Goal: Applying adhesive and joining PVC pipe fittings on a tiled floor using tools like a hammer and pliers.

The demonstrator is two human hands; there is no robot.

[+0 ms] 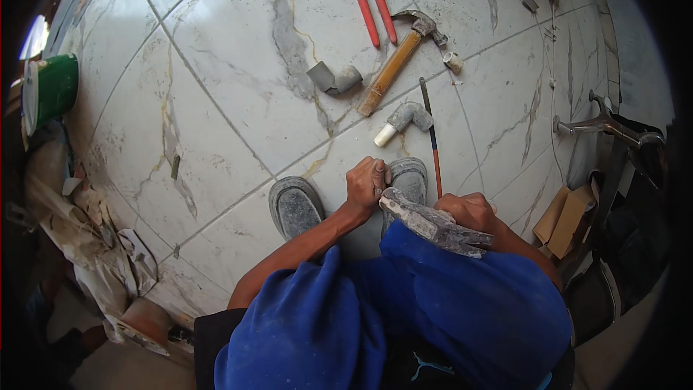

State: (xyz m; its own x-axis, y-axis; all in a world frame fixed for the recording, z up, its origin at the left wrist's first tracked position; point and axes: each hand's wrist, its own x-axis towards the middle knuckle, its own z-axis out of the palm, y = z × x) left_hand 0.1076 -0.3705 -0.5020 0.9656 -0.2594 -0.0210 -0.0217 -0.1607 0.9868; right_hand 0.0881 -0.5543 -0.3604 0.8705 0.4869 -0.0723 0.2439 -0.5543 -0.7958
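My right hand (465, 211) is closed around a dusty hammer whose head (433, 225), crusted with pale dried material, lies above my right knee. Its handle is mostly hidden. By the head's blunt end my left hand (366, 182) is curled into a fist above the right shoe; whatever its fingers pinch does not show clearly. Just beyond them lies a grey pipe elbow (413, 113) with a white stub (385, 134) in one end. A thin rod (434, 146), dark above and orange-red below, lies beside that elbow and runs toward my right hand.
Farther out lie a wooden-handled claw hammer (395, 68), red-handled pliers (372, 3), another grey elbow (333, 79) and a small white fitting (452, 62). A green container (56, 90) and crumpled sheeting (61, 209) line the left. Metal legs (603, 124) and cardboard (563, 220) stand right.
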